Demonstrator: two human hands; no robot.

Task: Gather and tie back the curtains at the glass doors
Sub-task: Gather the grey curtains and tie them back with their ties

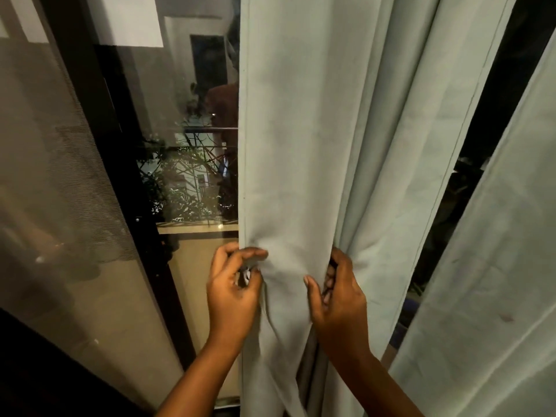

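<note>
A pale green curtain (316, 130) hangs in long folds in front of the glass door (186, 145). My left hand (231, 293) pinches the curtain's left hem at waist height, with something small and pale between its fingers. My right hand (340, 299) grips a fold of the same panel from its right side, fingers tucked behind the cloth. Between the hands the fabric bunches inward. A second curtain panel (493, 251) hangs at the far right, apart from the first.
A dark door frame (126, 176) runs diagonally left of the curtain, with a mesh screen (54, 164) further left. Through the glass I see a balcony railing (207, 130) and plants in the dark. A dark gap shows between the two curtain panels.
</note>
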